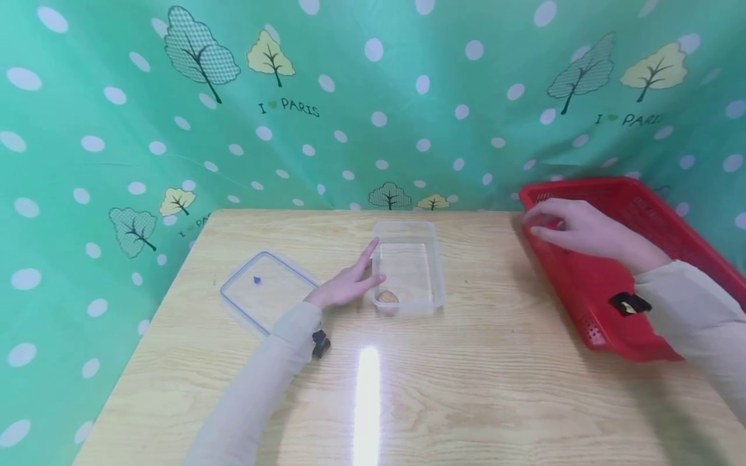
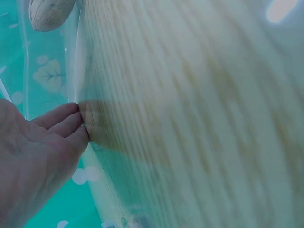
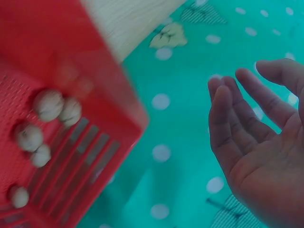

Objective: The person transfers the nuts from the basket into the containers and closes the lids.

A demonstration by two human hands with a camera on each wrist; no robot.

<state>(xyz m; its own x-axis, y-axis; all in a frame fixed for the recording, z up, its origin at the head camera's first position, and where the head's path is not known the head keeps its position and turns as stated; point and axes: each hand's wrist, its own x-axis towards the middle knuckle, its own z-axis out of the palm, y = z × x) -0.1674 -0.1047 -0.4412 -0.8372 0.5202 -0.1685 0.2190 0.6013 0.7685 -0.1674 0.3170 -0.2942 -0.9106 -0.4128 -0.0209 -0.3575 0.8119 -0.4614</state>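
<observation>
A clear plastic box (image 1: 408,268) stands near the table's far edge with one walnut (image 1: 387,297) in its near left corner. My left hand (image 1: 348,282) is at the box's left side, its thumb and fingers spread and straight; in the left wrist view the fingertips rest at the clear wall. Over the left rim of a red plastic basket (image 1: 588,285) hangs my right hand (image 1: 574,226), fingers loosely bent. The right wrist view shows nothing in that palm. Several walnuts (image 3: 48,105) lie in the basket beside its slotted wall.
A clear lid (image 1: 274,291) with a blue rim lies flat on the table (image 1: 466,388), left of the box, near my left wrist. A small blue piece (image 1: 257,280) shows on the lid. Behind the table hangs a green dotted cloth (image 1: 350,142).
</observation>
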